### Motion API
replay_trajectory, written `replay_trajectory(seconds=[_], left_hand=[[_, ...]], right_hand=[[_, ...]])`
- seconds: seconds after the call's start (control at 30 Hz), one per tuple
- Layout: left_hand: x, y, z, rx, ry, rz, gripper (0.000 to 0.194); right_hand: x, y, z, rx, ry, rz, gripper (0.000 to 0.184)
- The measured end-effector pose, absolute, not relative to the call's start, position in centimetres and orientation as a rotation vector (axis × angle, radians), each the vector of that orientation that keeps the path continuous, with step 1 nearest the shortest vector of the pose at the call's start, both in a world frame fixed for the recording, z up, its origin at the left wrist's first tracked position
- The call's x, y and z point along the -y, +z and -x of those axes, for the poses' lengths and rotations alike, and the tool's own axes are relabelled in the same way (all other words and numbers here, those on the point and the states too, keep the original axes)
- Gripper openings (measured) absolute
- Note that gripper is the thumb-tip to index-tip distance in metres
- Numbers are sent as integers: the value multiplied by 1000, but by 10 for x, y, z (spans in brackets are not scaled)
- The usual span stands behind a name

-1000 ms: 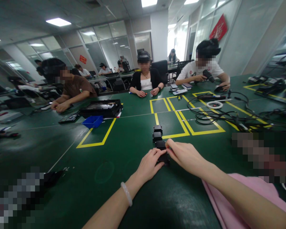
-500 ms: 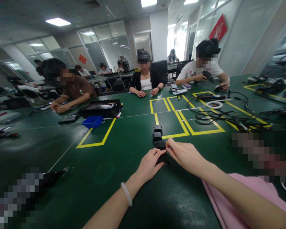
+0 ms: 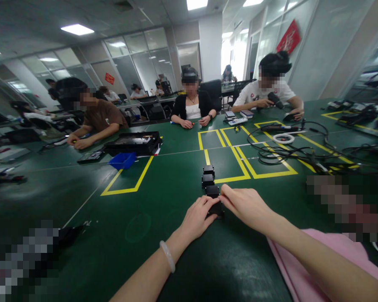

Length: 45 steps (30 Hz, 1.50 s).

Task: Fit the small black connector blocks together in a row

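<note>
A short row of small black blocks (image 3: 208,180) lies on the green table (image 3: 151,197), running away from me. My left hand (image 3: 198,216) curls its fingers over the nearest black block (image 3: 217,209) from the left. My right hand (image 3: 246,205) grips the same block from the right, fingers pressed together on its top edge. A pale bangle (image 3: 167,255) sits on my left wrist. Three blocks beyond my hands stand free in line.
Yellow tape rectangles (image 3: 239,161) mark the table. A blue bin (image 3: 123,160) and a black tray (image 3: 132,143) lie at the left, tangled black cables (image 3: 290,153) and a white tape roll (image 3: 283,138) at the right. Three people sit across the table. Pink cloth (image 3: 305,268) lies under my right arm.
</note>
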State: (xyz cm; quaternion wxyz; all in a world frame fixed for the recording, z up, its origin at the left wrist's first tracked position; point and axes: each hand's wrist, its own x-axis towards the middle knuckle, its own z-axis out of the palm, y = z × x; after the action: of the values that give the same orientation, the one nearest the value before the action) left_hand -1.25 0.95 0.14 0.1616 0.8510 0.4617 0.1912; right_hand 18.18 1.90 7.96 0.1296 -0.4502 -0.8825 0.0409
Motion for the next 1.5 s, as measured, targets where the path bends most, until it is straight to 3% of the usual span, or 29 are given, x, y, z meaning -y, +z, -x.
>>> replay_trajectory(seconds=[0.23, 0.87, 1.2, 1.5], left_hand=[[-9, 2, 13, -1319, 542, -2421, 47], [-9, 1, 12, -1319, 554, -2433, 41], [-9, 2, 13, -1311, 556, -2435, 47], [-10, 0, 12, -1314, 559, -2439, 44]], right_hand=[[-17, 81, -182, 2535, 201, 1286, 9], [-17, 80, -182, 2557, 118, 1260, 22], [-17, 82, -182, 2522, 192, 1291, 9], [-18, 80, -183, 2566, 139, 1263, 19]])
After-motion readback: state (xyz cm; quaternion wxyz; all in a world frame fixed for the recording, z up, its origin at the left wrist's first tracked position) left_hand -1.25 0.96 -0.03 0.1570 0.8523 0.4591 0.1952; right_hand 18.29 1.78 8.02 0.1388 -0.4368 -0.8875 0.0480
